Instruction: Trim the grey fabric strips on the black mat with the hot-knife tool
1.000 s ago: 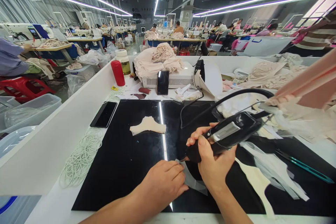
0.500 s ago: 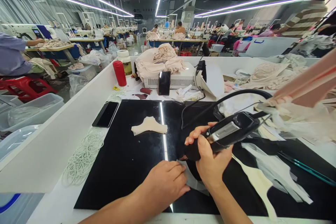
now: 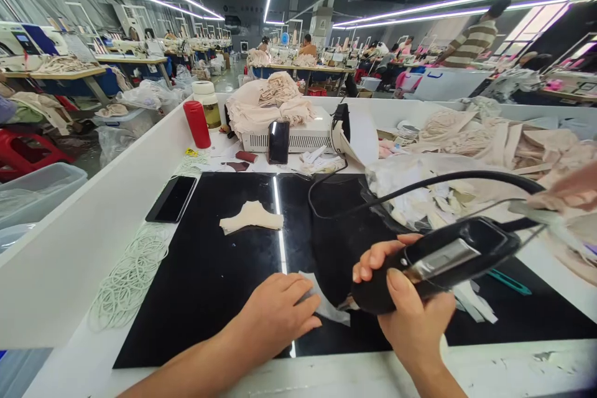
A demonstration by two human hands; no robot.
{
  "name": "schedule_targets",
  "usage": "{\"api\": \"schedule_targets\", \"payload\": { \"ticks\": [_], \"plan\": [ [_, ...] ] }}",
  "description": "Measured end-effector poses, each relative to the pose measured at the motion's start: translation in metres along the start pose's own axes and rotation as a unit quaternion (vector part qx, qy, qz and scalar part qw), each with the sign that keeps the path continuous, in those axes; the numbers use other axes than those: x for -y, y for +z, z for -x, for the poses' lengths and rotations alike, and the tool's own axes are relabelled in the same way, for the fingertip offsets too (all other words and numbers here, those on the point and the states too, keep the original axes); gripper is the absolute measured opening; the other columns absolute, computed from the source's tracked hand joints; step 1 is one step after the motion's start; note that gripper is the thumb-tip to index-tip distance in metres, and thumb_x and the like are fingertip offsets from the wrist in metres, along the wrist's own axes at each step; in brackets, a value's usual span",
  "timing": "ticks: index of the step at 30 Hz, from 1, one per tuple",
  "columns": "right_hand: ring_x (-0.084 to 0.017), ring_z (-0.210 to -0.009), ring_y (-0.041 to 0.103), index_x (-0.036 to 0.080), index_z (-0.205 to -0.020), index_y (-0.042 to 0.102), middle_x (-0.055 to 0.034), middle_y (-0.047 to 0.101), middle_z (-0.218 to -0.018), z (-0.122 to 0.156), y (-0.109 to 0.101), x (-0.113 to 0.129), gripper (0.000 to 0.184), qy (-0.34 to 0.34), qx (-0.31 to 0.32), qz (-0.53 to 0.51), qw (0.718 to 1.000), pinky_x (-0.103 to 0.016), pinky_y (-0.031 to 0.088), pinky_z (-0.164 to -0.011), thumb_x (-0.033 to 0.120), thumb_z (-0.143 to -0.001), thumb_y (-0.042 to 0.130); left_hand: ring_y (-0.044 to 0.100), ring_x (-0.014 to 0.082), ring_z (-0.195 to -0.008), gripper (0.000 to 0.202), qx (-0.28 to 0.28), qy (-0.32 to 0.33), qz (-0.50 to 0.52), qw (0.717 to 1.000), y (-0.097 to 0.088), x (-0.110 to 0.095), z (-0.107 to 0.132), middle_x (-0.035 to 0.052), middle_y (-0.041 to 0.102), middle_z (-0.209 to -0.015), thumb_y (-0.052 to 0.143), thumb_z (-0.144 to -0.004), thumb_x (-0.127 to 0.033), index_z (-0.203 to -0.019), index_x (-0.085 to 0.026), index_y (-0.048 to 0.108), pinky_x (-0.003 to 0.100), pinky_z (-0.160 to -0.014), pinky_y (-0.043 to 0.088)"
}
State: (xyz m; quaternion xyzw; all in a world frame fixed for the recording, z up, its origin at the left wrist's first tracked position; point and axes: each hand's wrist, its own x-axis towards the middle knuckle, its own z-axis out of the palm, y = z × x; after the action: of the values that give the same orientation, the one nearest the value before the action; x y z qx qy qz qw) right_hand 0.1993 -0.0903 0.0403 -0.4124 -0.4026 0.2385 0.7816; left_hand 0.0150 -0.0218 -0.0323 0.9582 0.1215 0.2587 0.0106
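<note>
At the lower middle of the frame, the left hand (image 3: 275,317) is laid flat on the black mat (image 3: 209,273). Its fingers are held together and pressed onto the left edge of a thin pale piece of fabric (image 3: 327,308). The piece is seen just right of those fingertips, lying flat, its long axis running from upper left to lower right. At its right edge the metal tip (image 3: 347,305) of a black tool (image 3: 448,258) is pointed; whether contact is made cannot be told. The tool is gripped in the right hand (image 3: 410,323), with the fingers wrapped round the handle and the body slanted up toward the right, where a black cord (image 3: 420,183) is led away. The fabric is thus flanked by both hands, with only the left resting on it.
</note>
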Motion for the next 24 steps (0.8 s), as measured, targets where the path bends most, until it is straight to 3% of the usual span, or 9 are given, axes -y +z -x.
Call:
{"api": "schedule_targets", "payload": {
  "ticks": [9, 17, 21, 24],
  "plan": [
    [-0.016, -0.064, 0.059, 0.028, -0.116, 0.060, 0.0019, 0.061, -0.081, 0.002, -0.015, 0.017, 0.033, -0.023, -0.048, 0.014, 0.998, -0.031, 0.057, -0.056, 0.029, -0.088, 0.079, 0.067, 0.0226, -0.112, 0.027, 0.030, 0.006, -0.003, 1.000, -0.006, 0.002, 0.000, 0.0070, 0.069, -0.121, 0.062, -0.103, -0.041, -0.118, -0.019, 0.063, 0.036, -0.090, 0.059],
    [-0.015, -0.067, 0.062, 0.030, -0.121, 0.058, 0.0024, 0.062, -0.085, 0.010, -0.007, 0.006, 0.033, -0.032, -0.009, 0.018, 0.999, -0.033, 0.057, -0.062, 0.028, -0.093, 0.075, 0.067, 0.0250, -0.111, 0.030, 0.046, 0.012, -0.004, 0.999, -0.008, 0.003, -0.001, 0.0079, 0.068, -0.122, 0.068, -0.099, -0.040, -0.121, -0.020, 0.063, 0.040, -0.092, 0.059],
    [-0.014, -0.066, 0.063, 0.030, -0.120, 0.057, 0.0027, 0.063, -0.085, 0.011, -0.006, 0.004, 0.032, -0.039, -0.013, 0.022, 0.999, -0.032, 0.057, -0.063, 0.028, -0.093, 0.076, 0.068, 0.0249, -0.109, 0.027, 0.037, 0.020, -0.007, 0.999, -0.013, 0.004, -0.003, 0.0082, 0.069, -0.120, 0.062, -0.103, -0.040, -0.119, -0.020, 0.064, 0.040, -0.091, 0.059],
    [-0.014, -0.066, 0.063, 0.029, -0.120, 0.056, 0.0027, 0.063, -0.085, 0.010, -0.006, 0.003, 0.034, -0.040, -0.025, 0.021, 0.999, -0.033, 0.057, -0.062, 0.028, -0.093, 0.076, 0.066, 0.0234, -0.113, 0.027, 0.026, 0.026, -0.001, 0.999, -0.017, 0.004, -0.006, 0.0081, 0.068, -0.123, 0.051, -0.108, -0.040, -0.118, -0.018, 0.064, 0.040, -0.099, 0.056]
  ]
}}
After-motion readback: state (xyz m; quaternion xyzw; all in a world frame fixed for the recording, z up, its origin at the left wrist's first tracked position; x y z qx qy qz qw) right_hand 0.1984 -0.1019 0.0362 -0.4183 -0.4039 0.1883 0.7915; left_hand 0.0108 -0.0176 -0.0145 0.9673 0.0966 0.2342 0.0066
